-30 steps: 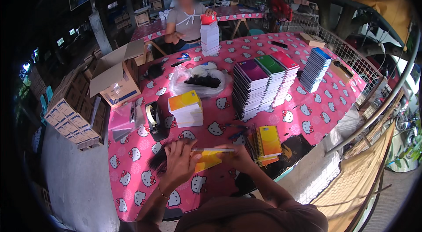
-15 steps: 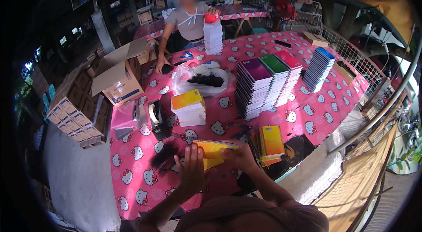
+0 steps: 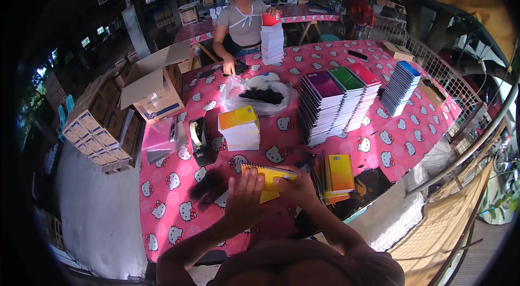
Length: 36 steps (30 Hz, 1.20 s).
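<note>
A yellow notebook is in front of me, a dark wire coil along its upper edge. My right hand grips it at the right end, thumb on the cover. My left hand lies against its left end with fingers stretched out and close together; the palm side is hidden. Left of that hand lies a loose bunch of thin black coils. Beyond the notebook stands a stack of yellow-covered pads without visible coils. To the right, several coil-bound yellow notebooks lie on a black sheet.
Tall stacks of purple, green and red notebooks stand at centre right, with a blue stack beyond. A tape dispenser, a plastic bag of black coils and an open carton are left. Across the table, a person touches a red-topped stack.
The coil sticking out left of the notebook now shows less. My left hand has shifted slightly right along it. The person opposite has moved a hand near the bag. The whole view has shifted slightly.
</note>
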Each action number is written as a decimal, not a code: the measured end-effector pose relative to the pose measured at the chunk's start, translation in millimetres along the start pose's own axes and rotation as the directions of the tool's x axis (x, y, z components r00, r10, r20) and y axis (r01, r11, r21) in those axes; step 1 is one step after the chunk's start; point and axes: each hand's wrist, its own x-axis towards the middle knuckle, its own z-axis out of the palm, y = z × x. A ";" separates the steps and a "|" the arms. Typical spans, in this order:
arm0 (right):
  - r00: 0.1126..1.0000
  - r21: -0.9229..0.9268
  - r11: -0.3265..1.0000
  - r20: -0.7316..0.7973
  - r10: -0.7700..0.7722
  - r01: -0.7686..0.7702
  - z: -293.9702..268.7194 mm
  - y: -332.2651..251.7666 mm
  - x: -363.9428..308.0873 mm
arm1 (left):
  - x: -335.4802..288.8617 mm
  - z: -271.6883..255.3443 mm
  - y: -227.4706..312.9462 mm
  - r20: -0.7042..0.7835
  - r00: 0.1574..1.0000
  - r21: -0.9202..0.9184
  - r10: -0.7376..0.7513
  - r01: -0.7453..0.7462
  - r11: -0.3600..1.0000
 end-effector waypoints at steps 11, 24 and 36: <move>0.999 -0.060 0.997 0.020 -0.043 0.044 7.2 30.2 -2.6 | 37.9 -18.8 -1.9 -0.197 0.978 0.052 -0.069 0.081 0.995; 0.993 -0.064 0.991 0.011 -0.114 0.115 2.5 33.4 -1.4 | 4.9 11.9 20.5 -0.031 0.979 0.329 0.203 -0.182 0.927; 0.994 -0.119 0.988 0.042 -0.096 0.101 0.9 4.9 0.4 | 55.8 -45.6 17.9 -0.157 0.985 -0.086 0.073 -0.088 0.992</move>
